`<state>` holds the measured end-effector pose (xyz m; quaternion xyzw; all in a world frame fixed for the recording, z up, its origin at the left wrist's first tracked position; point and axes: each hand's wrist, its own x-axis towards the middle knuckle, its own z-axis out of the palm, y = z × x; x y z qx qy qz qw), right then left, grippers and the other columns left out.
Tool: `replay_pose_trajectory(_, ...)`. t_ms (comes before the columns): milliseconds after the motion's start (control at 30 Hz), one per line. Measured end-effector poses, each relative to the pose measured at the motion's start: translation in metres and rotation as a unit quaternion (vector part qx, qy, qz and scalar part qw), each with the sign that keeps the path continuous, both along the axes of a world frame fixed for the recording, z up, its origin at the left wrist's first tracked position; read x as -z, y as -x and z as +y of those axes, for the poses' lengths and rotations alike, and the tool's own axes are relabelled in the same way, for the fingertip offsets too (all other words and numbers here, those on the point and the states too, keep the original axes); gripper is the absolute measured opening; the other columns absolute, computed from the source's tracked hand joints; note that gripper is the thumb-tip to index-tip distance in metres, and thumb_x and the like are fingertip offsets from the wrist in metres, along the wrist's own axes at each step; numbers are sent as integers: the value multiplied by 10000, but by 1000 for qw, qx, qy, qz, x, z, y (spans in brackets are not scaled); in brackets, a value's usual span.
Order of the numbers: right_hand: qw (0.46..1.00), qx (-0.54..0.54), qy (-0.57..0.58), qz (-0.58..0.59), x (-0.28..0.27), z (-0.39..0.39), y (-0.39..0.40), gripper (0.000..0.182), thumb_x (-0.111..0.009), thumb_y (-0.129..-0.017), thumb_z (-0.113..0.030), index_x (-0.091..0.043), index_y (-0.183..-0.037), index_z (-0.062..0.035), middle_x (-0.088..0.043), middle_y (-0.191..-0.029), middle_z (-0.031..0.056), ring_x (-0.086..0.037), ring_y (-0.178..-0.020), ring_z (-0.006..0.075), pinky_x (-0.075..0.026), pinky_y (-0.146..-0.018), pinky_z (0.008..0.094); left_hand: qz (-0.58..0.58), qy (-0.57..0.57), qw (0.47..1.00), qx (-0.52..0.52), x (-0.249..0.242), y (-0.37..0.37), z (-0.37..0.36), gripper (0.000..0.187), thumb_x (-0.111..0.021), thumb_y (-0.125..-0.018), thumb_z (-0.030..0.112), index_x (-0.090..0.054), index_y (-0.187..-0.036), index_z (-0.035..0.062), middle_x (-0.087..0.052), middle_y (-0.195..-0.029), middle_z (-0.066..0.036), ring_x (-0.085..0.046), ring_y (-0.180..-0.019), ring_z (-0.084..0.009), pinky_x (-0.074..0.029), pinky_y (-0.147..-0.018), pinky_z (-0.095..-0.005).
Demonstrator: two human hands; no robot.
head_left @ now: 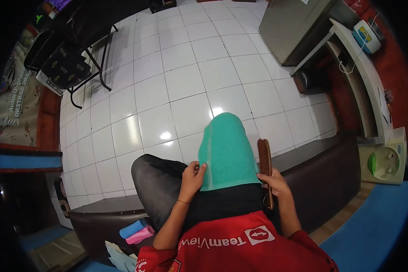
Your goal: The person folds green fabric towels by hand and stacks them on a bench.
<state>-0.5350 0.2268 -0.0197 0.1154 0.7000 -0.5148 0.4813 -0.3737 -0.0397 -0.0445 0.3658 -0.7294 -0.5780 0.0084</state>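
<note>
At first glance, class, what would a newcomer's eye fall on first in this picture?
The green cloth draped over the person's knee at centre stands out, pinched at its edge by the left hand. Beside it, the right hand holds a brown brush upright. Behind lies the glossy white tiled floor.

Red short-sleeved shirt (240,247) fills the bottom of the view, and across its front runs white lettering reading "TeamViewer", seen upside down from here, with a white square logo holding a double-headed arrow beside it. Down at the lower left edge of the shirt there's another small white and yellow patch, too cropped to read. Dark grey trousers (161,181) cover the legs, the cloth faintly shiny over the knee. Both forearms are bare below the sleeves. Left hand (192,177) shows a thin dark band around the wrist, like a cord or slim bracelet. Right hand (274,181) wears nothing at the wrist that I can make out
</note>
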Motion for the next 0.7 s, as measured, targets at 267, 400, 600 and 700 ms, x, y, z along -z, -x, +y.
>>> replay_pose_trajectory(267, 967, 137, 108, 188, -39, -39, 27, 280, -719, -814, -49, -573, -1050, -15, -597, -899, 18, -563, -808, 115, -454, -726, 277, 154, 41, 982, -104, -68, 49, -25, 228, -551, -987, 223, -564, -968, -4, -564, -789, -7, -481, -705, -57, -412, -620, -215)
replay_pose_trajectory(400, 940, 143, 192, 243, -83, -52, 36, 247, -716, -827, -52, -576, -1029, -22, -611, -887, 11, -571, -787, 102, -458, -716, 269, 200, 168, 957, -124, -106, 47, -39, 265, -523, -1002, 234, -535, -975, -29, -538, -711, -48, -445, -585, -60, -397, -521, -231)
replay_pose_trajectory(600, 964, 43, 105, 241, -77, -40, 2, 269, -763, -794, -100, -563, -963, -39, -572, -803, -8, -522, -672, 73, -418, -578, 233, 106, 157, 970, -152, -83, -10, -37, 217, -535, -988, 194, -550, -967, -22, -553, -694, -38, -481, -627, -74, -383, -541, -247)
replay_pose_trajectory(700, 964, -48, 60, 253, -34, -26, -11, 288, -740, -832, -145, -548, -1019, -38, -574, -832, -5, -514, -680, 71, -427, -552, 241, -36, 138, 984, -109, -52, -37, -22, 260, -618, -925, 210, -563, -1050, -11, -610, -839, -139, -603, -737, -208, -460, -624, -333)
